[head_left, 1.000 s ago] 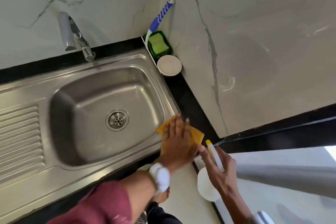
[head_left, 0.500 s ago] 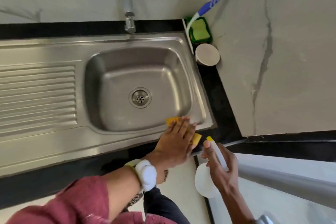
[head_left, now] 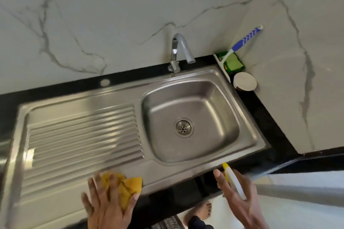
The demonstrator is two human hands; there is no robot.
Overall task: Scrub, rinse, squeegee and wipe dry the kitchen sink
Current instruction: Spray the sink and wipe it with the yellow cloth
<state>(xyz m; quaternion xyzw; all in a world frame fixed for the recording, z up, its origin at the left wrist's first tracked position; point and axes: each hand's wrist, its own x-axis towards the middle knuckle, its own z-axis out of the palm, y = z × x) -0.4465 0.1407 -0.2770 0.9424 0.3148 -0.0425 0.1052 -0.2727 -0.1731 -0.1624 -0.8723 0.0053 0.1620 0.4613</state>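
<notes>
On the sink (head_left: 167, 178) front rim, left hand (head_left: 109, 204) presses yellow cloth (head_left: 128, 188) flat; right hand (head_left: 240, 197) apparently grips spray bottle (head_left: 235, 182).

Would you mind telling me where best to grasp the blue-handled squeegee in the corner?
Probably by the blue-and-white striped handle of the squeegee, coming from above and the front. It leans free against the wall, while its white blade sits low, hemmed in by the green sponge and the sink rim.

Home kitchen — stainless sink (head_left: 247, 117) with ribbed drainboard (head_left: 83, 135) set in a black stone counter (head_left: 264, 117), chrome tap (head_left: 179, 50) at the back. Marble-look wall tiles (head_left: 111, 15) behind; corner holds a green sponge (head_left: 233, 61) and a blue-handled brush (head_left: 245, 40) — ordinary household dishwashing kit
</notes>
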